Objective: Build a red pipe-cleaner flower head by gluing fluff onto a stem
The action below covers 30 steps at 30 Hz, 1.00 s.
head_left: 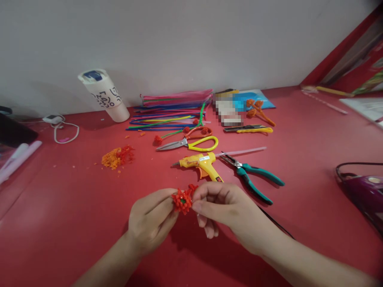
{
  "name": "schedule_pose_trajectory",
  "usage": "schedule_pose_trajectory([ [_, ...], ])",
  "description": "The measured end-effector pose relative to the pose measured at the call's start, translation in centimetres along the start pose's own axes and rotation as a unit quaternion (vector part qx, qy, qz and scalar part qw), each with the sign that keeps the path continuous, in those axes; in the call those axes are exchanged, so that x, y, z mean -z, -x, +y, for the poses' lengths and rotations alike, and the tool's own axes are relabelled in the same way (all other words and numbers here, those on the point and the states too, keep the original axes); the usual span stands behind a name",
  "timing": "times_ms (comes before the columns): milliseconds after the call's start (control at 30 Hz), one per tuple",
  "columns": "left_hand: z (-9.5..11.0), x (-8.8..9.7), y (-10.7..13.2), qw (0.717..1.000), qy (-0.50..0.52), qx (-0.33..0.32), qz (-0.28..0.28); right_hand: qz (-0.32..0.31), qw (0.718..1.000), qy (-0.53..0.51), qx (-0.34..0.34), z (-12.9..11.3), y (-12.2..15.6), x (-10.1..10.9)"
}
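Note:
My left hand (151,221) and my right hand (221,207) meet low in the middle of the red table (60,207). Both pinch a small red pipe-cleaner flower (182,200) between thumb and fingers, the left from its left side and the right from its right side. The flower has curled red petals and a bit of green at its centre. A short red end sticks up by my right fingertips. Just behind the hands lies a yellow glue gun (202,163).
Behind the glue gun lie yellow-handled scissors (191,143), teal pliers (254,177), a clear glue stick (242,152), a bundle of coloured pipe cleaners (173,111), orange pipe-cleaner flowers (257,109), a utility knife (248,128), orange-red clippings (116,156), and a tilted white cup (104,95). A purple appliance (365,195) sits at right.

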State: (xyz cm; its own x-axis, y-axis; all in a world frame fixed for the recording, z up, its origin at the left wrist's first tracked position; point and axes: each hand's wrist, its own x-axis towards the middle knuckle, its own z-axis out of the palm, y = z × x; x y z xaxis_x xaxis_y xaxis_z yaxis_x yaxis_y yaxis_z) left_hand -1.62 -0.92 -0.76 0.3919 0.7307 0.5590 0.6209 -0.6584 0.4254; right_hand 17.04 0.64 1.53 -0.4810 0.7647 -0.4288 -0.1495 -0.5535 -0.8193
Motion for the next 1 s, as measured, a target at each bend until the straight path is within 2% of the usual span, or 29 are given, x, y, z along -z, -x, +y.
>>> schedule_pose_trajectory([
  [333,0.0,-0.1,0.0,1.000,0.009,-0.005,0.003,-0.010,1.000,0.011,0.014,0.2,-0.2,0.0],
  [433,0.4,-0.3,-0.2,0.997,0.047,0.054,0.004,-0.011,0.999,0.046,0.027,0.0,-0.1,0.0],
  [500,0.7,-0.7,-0.3,0.983,0.112,0.148,0.011,0.018,0.988,0.126,0.083,-0.2,0.1,0.2],
  [533,0.7,-0.9,-0.3,0.964,0.161,0.212,0.011,0.046,0.972,0.188,0.132,-0.2,0.2,0.3],
  [567,0.7,-1.1,-0.3,0.935,0.221,0.278,0.007,0.076,0.945,0.257,0.189,-0.3,0.3,0.4],
  [633,0.7,-1.5,-0.3,0.852,0.346,0.393,-0.013,0.118,0.866,0.384,0.297,-0.2,0.4,0.7],
  [700,0.7,-1.7,-0.3,0.770,0.441,0.460,-0.030,0.119,0.802,0.463,0.358,0.1,0.3,1.1],
  [733,0.7,-1.8,-0.3,0.740,0.472,0.478,-0.036,0.112,0.784,0.484,0.373,0.3,0.2,1.2],
  [833,0.9,-1.8,-0.5,0.687,0.517,0.508,-0.049,0.103,0.765,0.503,0.388,0.8,-0.2,1.4],
  [1000,1.2,-1.6,-0.9,0.660,0.540,0.517,-0.072,0.109,0.775,0.504,0.365,0.9,-0.6,1.3],
])
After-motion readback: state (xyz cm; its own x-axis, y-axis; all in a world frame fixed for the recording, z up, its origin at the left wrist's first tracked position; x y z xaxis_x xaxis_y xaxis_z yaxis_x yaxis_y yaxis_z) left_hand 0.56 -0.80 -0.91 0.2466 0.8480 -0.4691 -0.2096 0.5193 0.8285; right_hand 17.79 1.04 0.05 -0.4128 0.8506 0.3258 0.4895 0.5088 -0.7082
